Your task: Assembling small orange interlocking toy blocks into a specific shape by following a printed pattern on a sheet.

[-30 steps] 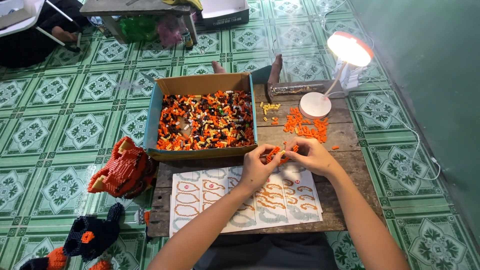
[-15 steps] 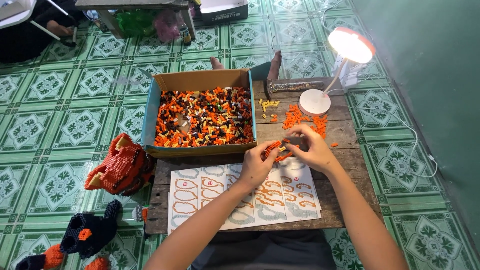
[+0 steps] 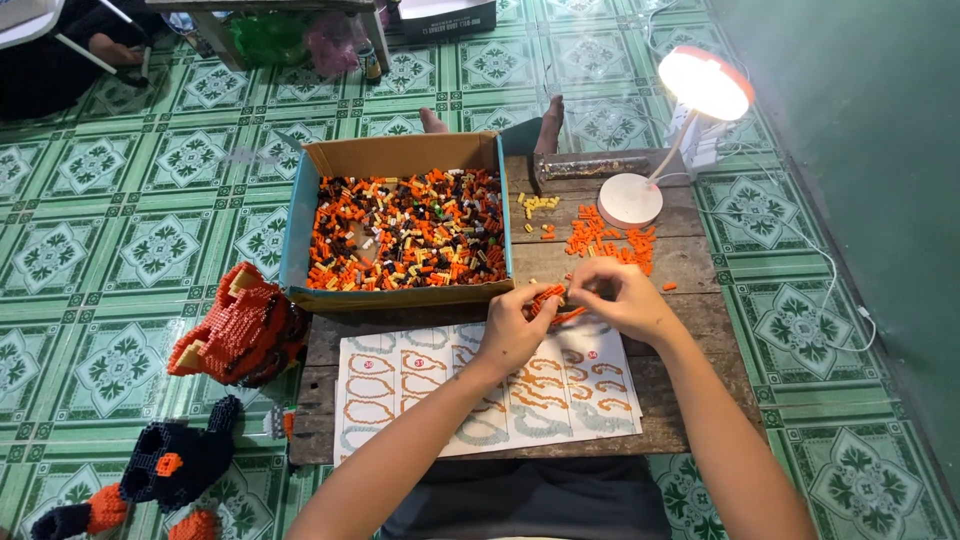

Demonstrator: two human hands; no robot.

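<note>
Hands: left hand (image 3: 512,325) and right hand (image 3: 617,295) both pinch the orange strip (image 3: 548,298), fingers closed.
Change: hands sit slightly lower over the sheet (image 3: 400,385); strip still joined.

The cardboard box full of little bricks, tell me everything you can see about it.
The cardboard box is a shallow, open-topped rectangular tray, brown inside with blue outer sides. It sits flat at the back left of the wooden table, its left end overhanging the edge. It is filled with a loose layer of small building bricks, mostly orange and black with some cream and white. Its front wall lies next to the instruction sheet. Neither hand touches it; the left hand is nearest, just in front.
</note>
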